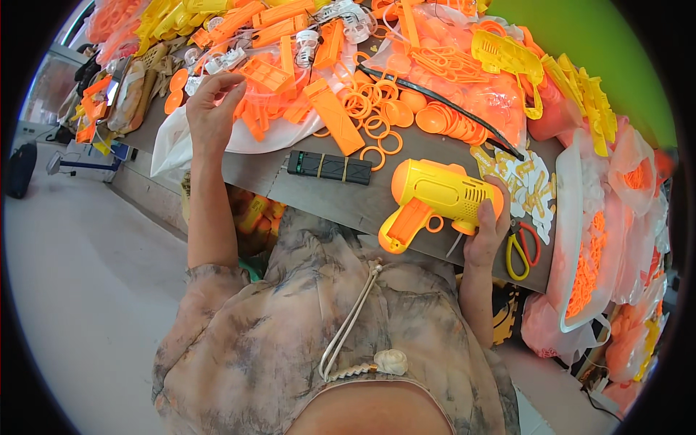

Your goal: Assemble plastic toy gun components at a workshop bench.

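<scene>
Counter [341,196]: grey, piled with orange and yellow plastic parts toward far edge.
Toy gun [435,199]: yellow body, orange handle, at near edge of counter. Likely light, hollow, stiff, smooth shell; take by barrel or handle.
Right hand [487,228]: grip clamped on gun's rear end.
Left hand [212,109]: fingers curled among parts near left corner; grip state unclear.
Black block [330,167]: left of gun.
Scissors [522,250]: just right of gun.
Loose orange rings [373,119]: beyond gun.

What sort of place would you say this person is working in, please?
Probably a toy assembly bench in a small workshop. The table is heaped with orange plastic parts and rings, and the right hand holds a yellow and orange toy gun.
</scene>
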A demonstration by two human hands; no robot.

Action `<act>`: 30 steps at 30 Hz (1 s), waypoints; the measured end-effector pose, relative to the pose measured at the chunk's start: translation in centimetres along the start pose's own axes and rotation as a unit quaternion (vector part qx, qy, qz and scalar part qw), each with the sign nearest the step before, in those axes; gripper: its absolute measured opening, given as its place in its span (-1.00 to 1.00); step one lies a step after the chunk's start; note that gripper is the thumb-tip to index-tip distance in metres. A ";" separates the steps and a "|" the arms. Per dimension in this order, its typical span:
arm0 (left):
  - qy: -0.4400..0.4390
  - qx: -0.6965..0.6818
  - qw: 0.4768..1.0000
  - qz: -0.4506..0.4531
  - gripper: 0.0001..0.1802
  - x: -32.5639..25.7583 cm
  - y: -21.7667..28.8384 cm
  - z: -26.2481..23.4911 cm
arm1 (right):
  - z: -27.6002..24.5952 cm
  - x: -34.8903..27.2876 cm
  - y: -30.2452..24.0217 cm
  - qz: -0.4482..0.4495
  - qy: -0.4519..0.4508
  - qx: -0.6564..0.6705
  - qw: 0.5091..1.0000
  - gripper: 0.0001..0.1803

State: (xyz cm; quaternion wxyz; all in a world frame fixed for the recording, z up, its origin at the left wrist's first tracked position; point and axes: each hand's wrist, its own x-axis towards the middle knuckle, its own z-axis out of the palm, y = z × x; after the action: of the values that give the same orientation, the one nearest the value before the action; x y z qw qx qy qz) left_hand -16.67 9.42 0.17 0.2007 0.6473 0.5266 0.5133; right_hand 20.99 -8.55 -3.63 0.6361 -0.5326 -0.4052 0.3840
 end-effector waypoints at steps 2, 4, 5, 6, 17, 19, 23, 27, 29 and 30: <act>-0.002 0.012 1.000 -0.014 -0.86 0.0 0.2 0.2 | 0.1 0.0 -0.2 -0.010 0.000 -0.012 1.000 -0.52; 0.000 0.014 1.000 -0.010 -0.85 -0.1 0.1 0.1 | 0.2 0.0 -0.2 -0.003 -0.001 -0.005 1.000 -0.52; 0.000 0.016 1.000 -0.006 -0.85 0.0 0.1 0.1 | 0.2 -0.1 -0.2 0.003 0.000 0.002 1.000 -0.52; 0.001 0.017 1.000 -0.006 -0.85 0.0 0.1 0.1 | 0.2 -0.1 -0.3 0.003 -0.001 0.003 1.000 -0.52; 0.060 0.178 0.981 0.051 -0.80 2.6 -0.6 -1.8 | 0.0 -0.1 -0.1 -0.002 -0.009 -0.003 1.000 -0.53; 0.072 0.180 0.980 0.051 -0.79 2.9 -1.4 -2.8 | 0.1 -0.1 -0.2 -0.002 -0.011 -0.004 1.000 -0.53; 0.086 0.187 0.978 0.035 -0.77 2.8 -2.2 -4.4 | -0.2 -0.2 0.1 -0.005 -0.011 0.001 1.000 -0.52; 0.103 0.196 0.975 0.007 -0.77 2.6 -3.6 -5.9 | -0.3 0.0 0.2 -0.015 -0.009 -0.007 1.000 -0.51; 0.112 0.180 0.977 -0.005 -0.78 2.8 -4.0 -6.3 | -0.4 -0.3 -0.1 0.002 -0.011 0.004 1.000 -0.52; 0.106 0.216 0.970 0.010 -0.78 3.0 -4.0 -6.4 | -0.4 -0.4 0.1 0.002 -0.002 -0.001 1.000 -0.52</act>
State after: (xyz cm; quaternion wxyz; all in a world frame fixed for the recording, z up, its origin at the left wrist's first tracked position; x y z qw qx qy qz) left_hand -24.44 11.76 0.83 -0.0064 0.6222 0.6370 0.4550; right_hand 21.18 -9.04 -3.79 0.6343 -0.5332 -0.4056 0.3858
